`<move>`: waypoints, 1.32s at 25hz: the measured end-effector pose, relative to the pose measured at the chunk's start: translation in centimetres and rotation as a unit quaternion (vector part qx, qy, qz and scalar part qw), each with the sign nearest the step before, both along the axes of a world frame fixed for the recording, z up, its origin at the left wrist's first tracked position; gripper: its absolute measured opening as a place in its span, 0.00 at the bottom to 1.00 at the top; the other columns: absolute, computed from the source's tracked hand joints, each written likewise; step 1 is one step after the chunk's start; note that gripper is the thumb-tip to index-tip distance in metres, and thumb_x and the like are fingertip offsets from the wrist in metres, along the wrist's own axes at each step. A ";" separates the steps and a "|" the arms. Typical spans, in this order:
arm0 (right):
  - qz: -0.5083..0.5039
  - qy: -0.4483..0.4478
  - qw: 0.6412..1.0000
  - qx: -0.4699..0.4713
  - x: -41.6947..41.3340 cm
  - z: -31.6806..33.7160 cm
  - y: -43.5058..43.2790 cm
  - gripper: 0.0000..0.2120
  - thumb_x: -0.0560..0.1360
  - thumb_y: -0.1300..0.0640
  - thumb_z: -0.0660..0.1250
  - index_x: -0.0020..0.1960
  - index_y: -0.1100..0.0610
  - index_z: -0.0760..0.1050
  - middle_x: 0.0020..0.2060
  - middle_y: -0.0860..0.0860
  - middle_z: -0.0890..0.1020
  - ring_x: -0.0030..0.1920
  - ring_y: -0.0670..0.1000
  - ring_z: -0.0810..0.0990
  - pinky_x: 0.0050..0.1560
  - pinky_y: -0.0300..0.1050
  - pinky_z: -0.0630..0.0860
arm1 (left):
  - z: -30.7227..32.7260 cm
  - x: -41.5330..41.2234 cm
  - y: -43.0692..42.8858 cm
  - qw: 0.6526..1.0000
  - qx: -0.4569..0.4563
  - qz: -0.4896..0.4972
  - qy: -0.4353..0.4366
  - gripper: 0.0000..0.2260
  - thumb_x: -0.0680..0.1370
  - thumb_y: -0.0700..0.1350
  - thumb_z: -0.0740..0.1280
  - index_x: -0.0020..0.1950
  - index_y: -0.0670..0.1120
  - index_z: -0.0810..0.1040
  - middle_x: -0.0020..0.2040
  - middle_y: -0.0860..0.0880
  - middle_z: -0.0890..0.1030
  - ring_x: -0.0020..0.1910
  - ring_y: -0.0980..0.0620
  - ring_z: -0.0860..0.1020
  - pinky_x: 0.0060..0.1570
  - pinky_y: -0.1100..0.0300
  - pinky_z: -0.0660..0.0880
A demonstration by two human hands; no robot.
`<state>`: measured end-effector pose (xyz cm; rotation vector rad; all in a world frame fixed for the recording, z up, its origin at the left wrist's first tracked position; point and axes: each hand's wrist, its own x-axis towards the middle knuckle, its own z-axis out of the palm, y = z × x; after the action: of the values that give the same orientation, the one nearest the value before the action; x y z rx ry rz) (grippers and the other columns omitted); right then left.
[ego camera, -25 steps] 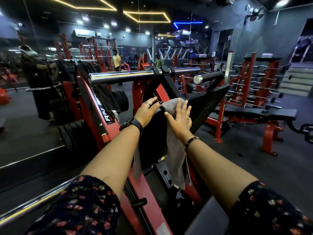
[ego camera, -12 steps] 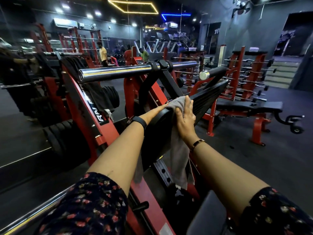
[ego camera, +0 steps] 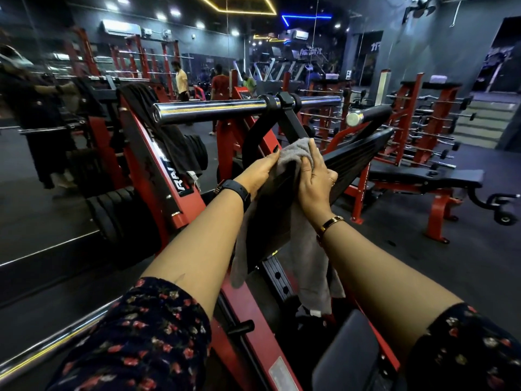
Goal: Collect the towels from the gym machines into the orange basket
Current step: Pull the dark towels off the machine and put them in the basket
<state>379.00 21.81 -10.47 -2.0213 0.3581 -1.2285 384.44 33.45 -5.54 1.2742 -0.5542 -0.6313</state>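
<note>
A grey towel (ego camera: 310, 258) hangs over the top edge of the black footplate (ego camera: 355, 155) of a red leg-press machine (ego camera: 166, 176). My left hand (ego camera: 260, 172) grips the towel's top fold from the left side of the plate. My right hand (ego camera: 317, 179) clasps the same fold from the right, fingers curled round the cloth. The towel's lower end dangles down toward the machine's seat. The orange basket is not in view.
A chrome bar (ego camera: 239, 108) crosses just above and behind my hands. A dark cloth (ego camera: 146, 108) drapes over the frame at left. A black bench (ego camera: 423, 176) and red barbell racks (ego camera: 434, 114) stand at right. People (ego camera: 181, 83) stand far back.
Both hands went from lying flat on the towel to closing round its top fold. The fabric is bunched up between them at the plate's edge.
</note>
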 end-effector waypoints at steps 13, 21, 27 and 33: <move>0.058 -0.032 0.997 -0.038 -2.1 3.5 8.8 0.23 0.82 0.49 0.52 0.76 0.50 0.61 0.69 0.50 0.73 0.55 0.48 0.69 0.61 0.39 0.63 | 1.7 -0.7 7.7 0.995 -0.090 0.025 0.018 0.20 0.83 0.55 0.53 0.62 0.44 0.76 0.56 0.42 0.80 0.52 0.50 0.80 0.60 0.57 0.74; 0.234 -0.035 0.971 0.035 -2.6 2.4 15.2 0.22 0.82 0.53 0.53 0.76 0.56 0.60 0.72 0.53 0.70 0.68 0.44 0.67 0.73 0.44 0.60 | 1.1 -3.3 13.3 0.986 -0.136 0.076 0.054 0.26 0.83 0.56 0.50 0.75 0.42 0.64 0.74 0.38 0.66 0.73 0.44 0.67 0.75 0.51 0.60; 0.313 0.009 0.946 0.080 -6.2 -2.8 19.4 0.21 0.83 0.56 0.52 0.75 0.57 0.61 0.70 0.47 0.69 0.68 0.38 0.64 0.74 0.40 0.58 | -4.4 -8.0 16.6 0.982 0.031 0.188 -0.009 0.25 0.83 0.56 0.51 0.74 0.43 0.65 0.64 0.46 0.76 0.65 0.48 0.72 0.66 0.53 0.69; 0.347 0.084 0.931 0.083 -10.7 -9.4 22.0 0.25 0.80 0.46 0.51 0.74 0.54 0.64 0.69 0.46 0.71 0.70 0.51 0.69 0.72 0.40 0.59 | -13.3 -10.1 18.7 0.964 0.004 0.263 0.031 0.30 0.73 0.63 0.62 0.69 0.45 0.73 0.64 0.44 0.77 0.64 0.49 0.76 0.68 0.53 0.69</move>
<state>368.28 43.84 -19.89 -1.8613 -0.1708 -0.5664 374.34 52.15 -18.88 1.3336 -0.1435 -0.2258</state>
